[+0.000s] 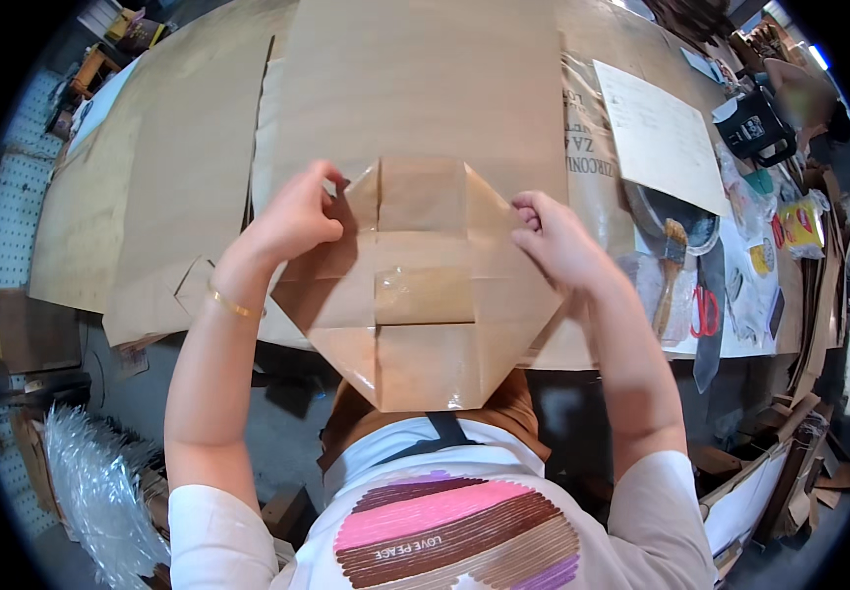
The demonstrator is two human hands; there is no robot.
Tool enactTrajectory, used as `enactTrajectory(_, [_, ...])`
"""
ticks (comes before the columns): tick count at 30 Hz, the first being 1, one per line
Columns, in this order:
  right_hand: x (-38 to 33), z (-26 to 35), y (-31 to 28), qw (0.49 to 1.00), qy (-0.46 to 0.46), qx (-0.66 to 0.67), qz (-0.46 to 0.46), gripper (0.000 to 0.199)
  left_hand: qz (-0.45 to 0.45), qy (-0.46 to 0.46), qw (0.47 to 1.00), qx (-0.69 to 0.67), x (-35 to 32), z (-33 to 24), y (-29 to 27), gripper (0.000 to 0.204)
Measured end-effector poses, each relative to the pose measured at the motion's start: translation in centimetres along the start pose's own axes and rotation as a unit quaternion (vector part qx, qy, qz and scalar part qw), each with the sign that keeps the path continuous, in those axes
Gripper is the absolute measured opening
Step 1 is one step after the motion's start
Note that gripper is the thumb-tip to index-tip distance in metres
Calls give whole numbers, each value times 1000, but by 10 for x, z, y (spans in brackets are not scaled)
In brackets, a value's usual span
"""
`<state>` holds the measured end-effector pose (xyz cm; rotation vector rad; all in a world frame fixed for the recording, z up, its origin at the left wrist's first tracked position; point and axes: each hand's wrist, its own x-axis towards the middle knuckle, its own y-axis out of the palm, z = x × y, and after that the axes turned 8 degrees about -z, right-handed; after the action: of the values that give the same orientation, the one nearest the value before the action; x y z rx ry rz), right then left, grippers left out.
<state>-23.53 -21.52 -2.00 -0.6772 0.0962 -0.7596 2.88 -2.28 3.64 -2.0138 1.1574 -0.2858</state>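
A brown paper bag bottom (423, 285), folded into a hexagon shape with glued flaps, lies at the near edge of the table. My left hand (294, 218) pinches its upper left corner. At its upper right corner, my right hand (555, 241) grips the fold. A thin gold bangle (233, 306) sits on my left wrist. The rest of the bag (415, 84) stretches away from me, flat on the table.
Large brown paper sheets (164, 167) cover the table. To the right lie a white sheet (663, 138), a glue dish with a brush (673, 246), red-handled scissors (705, 313) and a black tape dispenser (757, 126). Clear plastic wrap (90, 487) is on the floor at the left.
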Motion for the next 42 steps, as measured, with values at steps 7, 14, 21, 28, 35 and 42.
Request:
enactTrajectory(7, [-9, 4, -10, 931, -263, -237, 86, 18, -59, 315, 917, 235, -27, 36, 19, 12])
enactTrajectory(14, [-70, 45, -13, 918, -263, -249, 160, 60, -38, 288, 887, 358, -106, 24, 30, 59])
enactTrajectory(21, [-94, 23, -6, 956, -224, -177, 68, 55, 82, 308, 944, 84, -93, 32, 29, 45])
enactTrajectory(28, [-137, 27, 24, 959, -210, -190, 5, 34, 171, 306, 934, 61, -100, 33, 25, 38])
enactTrajectory(35, [-117, 12, 10, 990, -127, -8, -56, 11, 133, 275, 951, 42, -107, 30, 13, 31])
enactTrajectory(42, [-82, 26, 3, 999, 0, 45, -7, 7, 5, 72, 992, -99, -87, 23, 29, 15])
